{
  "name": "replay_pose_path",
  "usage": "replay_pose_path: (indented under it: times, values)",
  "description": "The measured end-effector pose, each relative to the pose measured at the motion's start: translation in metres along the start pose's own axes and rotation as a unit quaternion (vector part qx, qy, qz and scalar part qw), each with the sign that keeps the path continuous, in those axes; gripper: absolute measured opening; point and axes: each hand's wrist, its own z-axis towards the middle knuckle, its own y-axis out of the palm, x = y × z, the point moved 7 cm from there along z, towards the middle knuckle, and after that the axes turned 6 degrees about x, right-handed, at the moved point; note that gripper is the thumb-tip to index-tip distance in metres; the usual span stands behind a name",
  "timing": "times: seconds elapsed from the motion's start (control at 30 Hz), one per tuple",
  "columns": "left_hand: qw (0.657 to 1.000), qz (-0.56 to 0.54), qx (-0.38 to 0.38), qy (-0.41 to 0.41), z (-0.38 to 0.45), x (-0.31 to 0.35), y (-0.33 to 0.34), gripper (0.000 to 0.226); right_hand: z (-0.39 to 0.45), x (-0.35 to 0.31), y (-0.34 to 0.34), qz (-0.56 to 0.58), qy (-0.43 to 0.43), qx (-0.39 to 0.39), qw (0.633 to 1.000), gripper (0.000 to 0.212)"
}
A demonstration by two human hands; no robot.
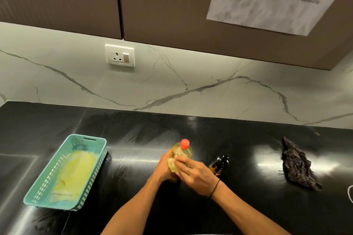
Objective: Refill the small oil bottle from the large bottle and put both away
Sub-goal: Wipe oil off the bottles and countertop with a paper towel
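Head view: glossy red-capped large bottle [183,151]

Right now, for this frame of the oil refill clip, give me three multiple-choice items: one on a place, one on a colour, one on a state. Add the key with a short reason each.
1. Where does the small dark bottle stand relative to the large oil bottle?
A. To its right on the counter
B. Inside the basket
C. Behind it against the wall

2. What colour is the large oil bottle's cap?
A. Blue
B. Red
C. White

3. What state is the large oil bottle in?
A. Lying on its side, uncapped
B. Upright, capped, held by both hands
C. Upright, untouched

Key:
1 A: it stands on the black counter beside the right hand, while the teal basket holds only yellow cloth.
2 B: the cap is plainly red.
3 B: the left hand grips it and the right hand presses a yellowish cloth on it.
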Motion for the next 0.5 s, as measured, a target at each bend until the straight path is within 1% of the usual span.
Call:
replay_pose_path:
  times: [0.03,0.07,0.1,0.17,0.2,0.3,0.37,0.4,0.43,0.47,0.5]
  values:
    - [1.0,-0.014,0.007,-0.007,0.002,0.002,0.002,0.019,-0.004,0.01,-0.005,0.02,0.047,0.03,0.998,0.016]
    - [0.999,-0.027,0.013,-0.032,0.001,0.001,0.001,0.026,-0.008,0.019,-0.01,0.041,0.117,0.065,0.99,0.013]
    - [0.999,-0.03,0.022,-0.014,0.004,0.002,0.0,0.033,-0.013,0.025,-0.012,0.065,0.2,0.1,0.973,0.012]
    - [0.999,-0.018,0.027,0.003,0.005,0.0,0.001,0.045,-0.021,0.027,-0.008,0.11,0.353,0.156,0.916,0.016]
    - [0.999,-0.02,0.029,-0.007,0.005,-0.002,0.001,0.045,-0.023,0.026,-0.005,0.129,0.414,0.173,0.885,0.018]
    - [0.999,-0.002,0.038,-0.024,0.013,-0.009,-0.001,0.044,-0.027,0.036,0.0,0.178,0.558,0.229,0.778,0.023]
    - [0.999,0.012,0.035,-0.012,0.015,-0.012,-0.001,0.054,-0.032,0.051,0.003,0.18,0.63,0.261,0.709,0.026]
    - [0.999,0.018,0.036,-0.005,0.015,-0.013,-0.001,0.058,-0.035,0.058,0.007,0.179,0.656,0.264,0.684,0.026]
    - [0.999,0.024,0.04,-0.001,0.015,-0.016,-0.002,0.059,-0.036,0.064,0.012,0.185,0.669,0.255,0.673,0.025]
    - [0.999,0.023,0.042,-0.002,0.013,-0.018,-0.002,0.06,-0.034,0.068,0.018,0.197,0.671,0.234,0.675,0.024]
    - [0.999,0.025,0.046,0.0,0.013,-0.019,-0.002,0.062,-0.03,0.071,0.023,0.209,0.665,0.206,0.687,0.023]
